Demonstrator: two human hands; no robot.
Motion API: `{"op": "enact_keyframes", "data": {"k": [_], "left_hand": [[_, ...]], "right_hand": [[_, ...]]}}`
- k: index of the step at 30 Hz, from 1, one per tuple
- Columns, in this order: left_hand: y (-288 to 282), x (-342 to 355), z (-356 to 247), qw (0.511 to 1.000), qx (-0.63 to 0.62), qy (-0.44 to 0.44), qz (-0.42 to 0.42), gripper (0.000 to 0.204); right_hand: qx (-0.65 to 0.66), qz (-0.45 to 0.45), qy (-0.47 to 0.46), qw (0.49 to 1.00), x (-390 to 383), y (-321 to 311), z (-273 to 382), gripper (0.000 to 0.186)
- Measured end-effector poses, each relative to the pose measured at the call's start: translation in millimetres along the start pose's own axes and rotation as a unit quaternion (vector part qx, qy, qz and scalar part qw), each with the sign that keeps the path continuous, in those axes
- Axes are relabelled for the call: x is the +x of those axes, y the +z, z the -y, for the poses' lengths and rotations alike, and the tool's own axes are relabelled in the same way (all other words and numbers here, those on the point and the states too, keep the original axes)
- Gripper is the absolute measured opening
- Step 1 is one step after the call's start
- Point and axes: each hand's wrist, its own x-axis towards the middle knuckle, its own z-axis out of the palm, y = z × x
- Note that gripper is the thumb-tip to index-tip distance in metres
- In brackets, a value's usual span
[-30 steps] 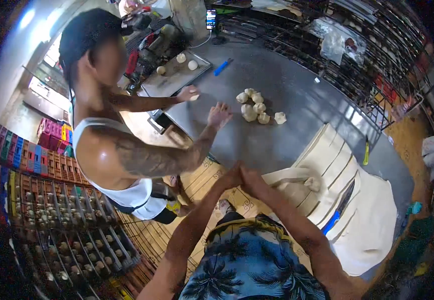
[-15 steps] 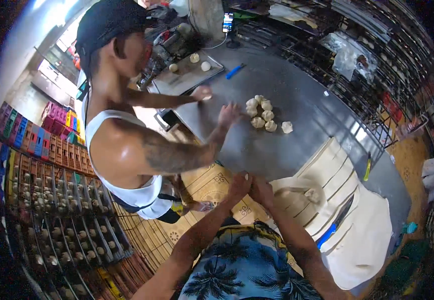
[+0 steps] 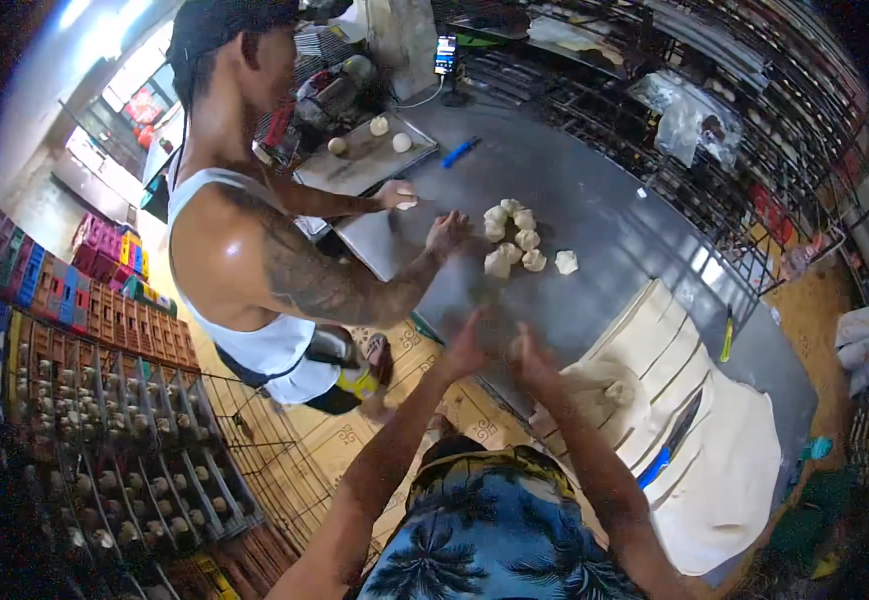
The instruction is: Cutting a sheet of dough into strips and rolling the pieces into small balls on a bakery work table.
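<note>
My left hand (image 3: 465,350) and my right hand (image 3: 534,362) are held apart over the near edge of the metal table. Both are somewhat blurred, with fingers loosely stretched out and no object visible in them. Beyond them lies a ring of several pleated dough balls (image 3: 527,240); a blurred dough piece (image 3: 498,263) is at its near side. A single dough ball (image 3: 567,262) rests just right of the ring. Beside my right hand is a dough sheet (image 3: 730,470) cut into strips, with a small dough lump (image 3: 619,392) on a folded part. A blue-handled knife (image 3: 673,445) lies across the strips.
At the left a co-worker (image 3: 255,260) in a white tank top reaches over the table (image 3: 595,310), dough in the farther hand. A tray (image 3: 360,160) holds dough balls. A blue tool (image 3: 461,152), a yellow cutter (image 3: 728,335) and a phone (image 3: 446,55) are around. Racks (image 3: 125,450) stand left.
My hands, close together before, have moved apart. A blurred dough piece now shows at the near side of the ring. The co-worker's arms have shifted slightly, and the whole view has moved a little.
</note>
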Motion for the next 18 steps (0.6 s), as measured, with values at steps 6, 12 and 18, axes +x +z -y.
{"op": "enact_keyframes", "data": {"k": [6, 12, 18], "left_hand": [[39, -45, -25, 0.951, 0.129, -0.124, 0.251, 0.053], [48, -49, -55, 0.992, 0.109, -0.061, -0.016, 0.033], [51, -46, -60, 0.987, 0.125, -0.104, -0.001, 0.048]], "right_hand": [[0.009, 0.024, -0.002, 1.0, -35, -6, 8, 0.056], [0.019, -0.041, 0.101, 0.994, -41, -22, 25, 0.066], [0.055, 0.045, 0.206, 0.976, -30, -45, 42, 0.051]]}}
